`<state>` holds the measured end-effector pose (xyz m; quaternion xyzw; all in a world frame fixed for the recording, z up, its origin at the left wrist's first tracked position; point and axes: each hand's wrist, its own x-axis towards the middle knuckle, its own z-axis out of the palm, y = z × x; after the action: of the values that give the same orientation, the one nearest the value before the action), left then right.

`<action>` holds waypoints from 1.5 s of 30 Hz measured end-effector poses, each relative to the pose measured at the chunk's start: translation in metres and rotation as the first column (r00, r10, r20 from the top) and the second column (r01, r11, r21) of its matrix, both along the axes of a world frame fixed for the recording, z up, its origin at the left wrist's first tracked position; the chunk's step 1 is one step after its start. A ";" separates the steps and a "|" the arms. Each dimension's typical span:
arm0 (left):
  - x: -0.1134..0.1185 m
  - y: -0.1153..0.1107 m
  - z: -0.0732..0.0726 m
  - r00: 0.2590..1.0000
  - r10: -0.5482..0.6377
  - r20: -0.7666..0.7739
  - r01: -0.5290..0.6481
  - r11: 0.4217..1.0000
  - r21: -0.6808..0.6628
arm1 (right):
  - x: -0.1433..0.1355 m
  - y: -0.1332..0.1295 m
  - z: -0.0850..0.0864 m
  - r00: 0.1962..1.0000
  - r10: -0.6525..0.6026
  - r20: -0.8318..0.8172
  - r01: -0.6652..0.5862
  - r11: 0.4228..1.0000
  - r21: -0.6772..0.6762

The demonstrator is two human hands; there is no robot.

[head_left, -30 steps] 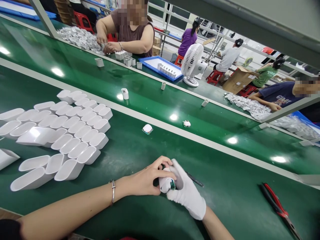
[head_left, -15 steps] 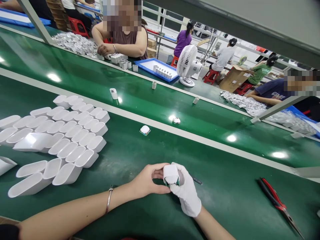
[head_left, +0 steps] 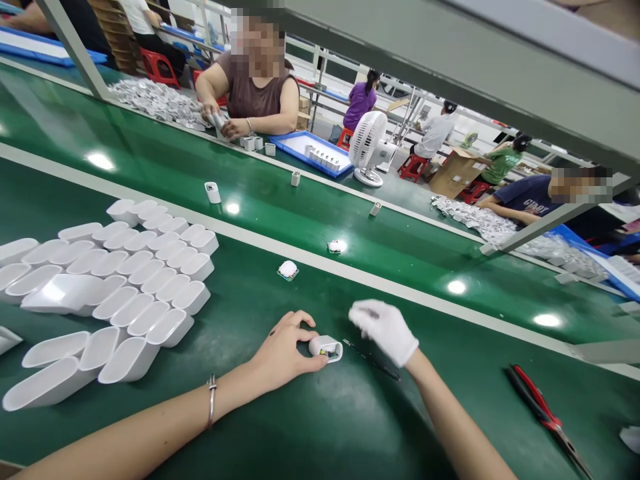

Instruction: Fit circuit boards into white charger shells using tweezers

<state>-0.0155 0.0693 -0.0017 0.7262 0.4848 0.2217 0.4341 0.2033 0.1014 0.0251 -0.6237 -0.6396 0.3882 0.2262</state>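
My bare left hand (head_left: 287,347) grips a white plastic charger housing (head_left: 320,345) between thumb and fingers, its oval end turned to the right. Inside the housing's mouth some circuit parts show. To the right, my right hand (head_left: 383,327), in a white glove, hovers apart from the housing with loosely bent fingers and nothing visible in them. Below that glove a thin dark pen-like tool (head_left: 375,362) lies on the green work surface. Farther off sits a small circuit board with a white top (head_left: 288,269).
Many white oval housings (head_left: 150,287) stand grouped on the left. Red-handled pliers (head_left: 545,413) lie at the right. Beyond a pale strip, the green belt (head_left: 270,213) carries a white housing (head_left: 213,192) and a circuit board (head_left: 335,247). A fan (head_left: 369,143) and co-workers are across; metal frame bars cross above.
My gloved right hand has let go of the white piece and moved right. My left hand now holds the housing lower, its opening facing right. The camera view has shifted slightly.
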 end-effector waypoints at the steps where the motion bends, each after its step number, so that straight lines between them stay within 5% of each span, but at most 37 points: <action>1: -0.002 0.001 -0.001 0.998 0.019 -0.055 -0.015 0.998 0.058 | -0.001 0.019 0.005 0.993 -0.016 0.118 -0.001 0.990 0.140; 4: -0.005 0.003 -0.007 0.997 0.003 -0.079 0.008 0.990 0.138 | -0.021 0.078 0.012 0.964 -0.075 0.254 -0.013 0.945 0.326; 7: -0.009 0.005 -0.012 0.997 -0.074 -0.016 0.075 0.984 0.160 | -0.058 0.123 0.010 0.943 -0.082 0.323 -0.047 0.928 0.371; 11: -0.013 0.007 -0.015 0.985 -0.166 0.043 0.158 0.975 0.156 | -0.097 0.140 0.007 0.919 0.028 0.394 -0.167 0.931 0.324; 15: -0.011 0.007 -0.014 0.983 -0.170 0.070 0.154 0.969 0.193 | -0.101 0.114 0.011 0.903 0.186 0.386 -0.314 0.901 0.300; 19: -0.007 0.007 -0.011 0.980 -0.185 0.073 0.163 0.957 0.242 | -0.062 0.069 0.013 0.871 0.329 0.365 -0.422 0.881 0.212; 26: -0.010 0.010 -0.019 0.990 -0.129 0.063 0.123 0.988 0.095 | 0.032 -0.037 -0.008 0.828 0.212 0.519 -0.168 0.977 -0.130; 29: -0.009 0.011 -0.022 0.987 -0.141 0.072 0.136 0.989 0.062 | 0.041 -0.069 -0.021 0.854 0.106 0.509 -0.084 0.994 -0.065; 35: -0.006 0.013 -0.023 0.981 -0.155 0.115 0.143 0.984 0.110 | 0.023 -0.072 -0.012 0.908 -0.009 0.420 -0.117 0.954 0.275; 41: -0.005 0.015 -0.021 0.979 -0.168 0.113 0.150 0.977 0.148 | 0.003 -0.065 0.006 0.722 0.009 0.692 -0.386 0.835 0.393; 45: -0.005 0.015 -0.020 0.978 -0.175 0.115 0.154 0.974 0.166 | 0.005 -0.073 0.005 0.643 -0.039 0.765 -0.376 0.854 0.360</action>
<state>-0.0200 0.0845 -0.0218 0.7798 0.3750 0.2687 0.4233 0.2083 0.0283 0.0298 -0.5836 -0.8082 -0.0580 0.0537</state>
